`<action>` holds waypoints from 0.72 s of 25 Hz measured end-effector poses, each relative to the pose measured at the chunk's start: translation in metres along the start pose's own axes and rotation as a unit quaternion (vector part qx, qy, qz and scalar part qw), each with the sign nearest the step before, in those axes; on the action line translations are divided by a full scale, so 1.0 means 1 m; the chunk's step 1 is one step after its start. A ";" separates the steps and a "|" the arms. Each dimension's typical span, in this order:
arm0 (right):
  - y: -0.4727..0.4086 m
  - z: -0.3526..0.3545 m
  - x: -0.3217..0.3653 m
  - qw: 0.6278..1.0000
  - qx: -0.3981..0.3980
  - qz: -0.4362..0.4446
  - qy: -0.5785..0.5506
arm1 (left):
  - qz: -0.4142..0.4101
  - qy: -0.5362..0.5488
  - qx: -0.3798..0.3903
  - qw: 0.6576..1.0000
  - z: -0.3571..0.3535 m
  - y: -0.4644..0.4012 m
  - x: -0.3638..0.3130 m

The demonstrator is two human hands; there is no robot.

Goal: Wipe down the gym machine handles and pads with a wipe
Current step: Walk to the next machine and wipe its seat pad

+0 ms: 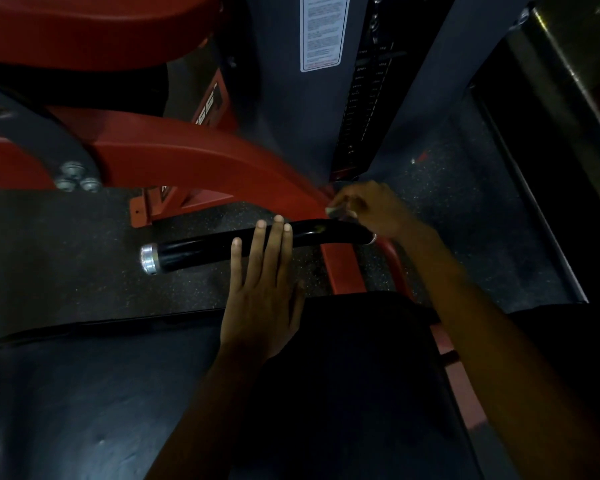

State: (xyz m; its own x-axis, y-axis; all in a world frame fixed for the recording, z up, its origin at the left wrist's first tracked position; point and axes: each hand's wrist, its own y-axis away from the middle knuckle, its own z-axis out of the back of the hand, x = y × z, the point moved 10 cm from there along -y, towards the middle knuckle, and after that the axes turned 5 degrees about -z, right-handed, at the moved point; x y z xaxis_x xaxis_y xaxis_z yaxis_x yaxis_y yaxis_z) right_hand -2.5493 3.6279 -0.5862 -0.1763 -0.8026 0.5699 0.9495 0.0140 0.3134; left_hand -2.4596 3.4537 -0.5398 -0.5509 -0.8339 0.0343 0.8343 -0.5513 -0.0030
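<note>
A black machine handle [201,249] with a silver end cap [148,258] runs across the middle of the head view, joined to a red frame arm [201,157]. My left hand [262,292] lies flat over the handle with straight fingers resting on it. My right hand [371,209] is at the handle's right end, where it meets the red arm, and pinches a small pale wipe [338,212] against it. The wipe is mostly hidden under my fingers. A black seat pad [354,393] lies below my hands.
A grey weight-stack tower [291,98] with a white instruction label [323,29] stands behind the handle. A red pad [94,26] fills the top left. Speckled black rubber floor [465,216] spreads around the machine. Bolts [77,178] sit on a grey bracket at left.
</note>
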 end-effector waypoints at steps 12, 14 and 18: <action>0.014 -0.019 -0.062 0.991 -0.074 -0.103 0.040 | 0.001 -0.005 0.020 1.000 -0.001 -0.002 -0.002; 0.037 0.000 -0.054 0.970 -0.189 -0.149 -0.038 | -0.001 -0.003 0.016 1.000 -0.001 -0.002 -0.001; 0.100 -0.009 0.001 0.912 -0.314 -0.146 -0.222 | -0.008 -0.010 0.011 1.000 -0.001 -0.003 -0.002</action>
State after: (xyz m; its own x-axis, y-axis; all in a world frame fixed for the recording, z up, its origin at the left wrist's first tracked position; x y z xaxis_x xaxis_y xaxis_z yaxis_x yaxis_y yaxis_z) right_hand -2.4520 3.6230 -0.5605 -0.4014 -0.3948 0.8264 0.7819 -0.6177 0.0847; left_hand -2.4603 3.4571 -0.5408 -0.5639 -0.8240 0.0547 0.8257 -0.5638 0.0188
